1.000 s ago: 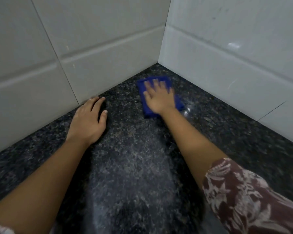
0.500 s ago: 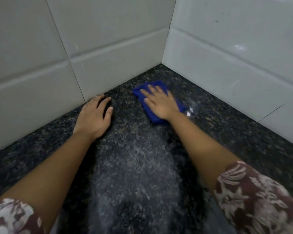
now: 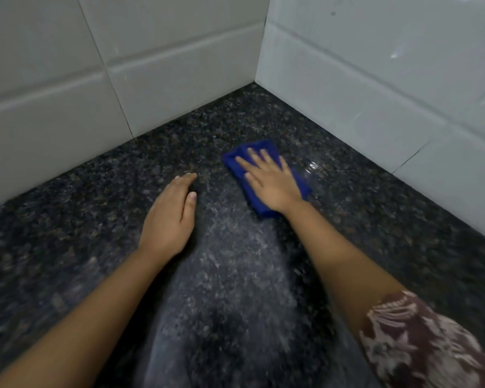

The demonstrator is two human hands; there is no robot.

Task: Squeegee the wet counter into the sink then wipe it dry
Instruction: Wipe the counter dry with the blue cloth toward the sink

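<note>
The right hand (image 3: 272, 186) presses a folded blue cloth (image 3: 252, 163) flat-fingered onto the granite counter (image 3: 375, 219). The left hand (image 3: 170, 217) rests open, apparently holding nothing.

Head view | we look forward and down, from close above, onto the counter (image 3: 375, 219) toward its far corner, where two tiled walls (image 3: 179, 79) meet | single view

The left hand (image 3: 170, 217) lies palm down, fingers straight and close together, thumb alongside (nothing held). The right hand (image 3: 272, 186), ahead of the left and to its right, is flat too, its spread fingers pressing on a blue cloth (image 3: 254, 204). The left forearm (image 3: 95, 303) and right forearm (image 3: 336, 256) are bare and reach forward; a patterned sleeve (image 3: 420, 345) covers the right upper arm.
</note>
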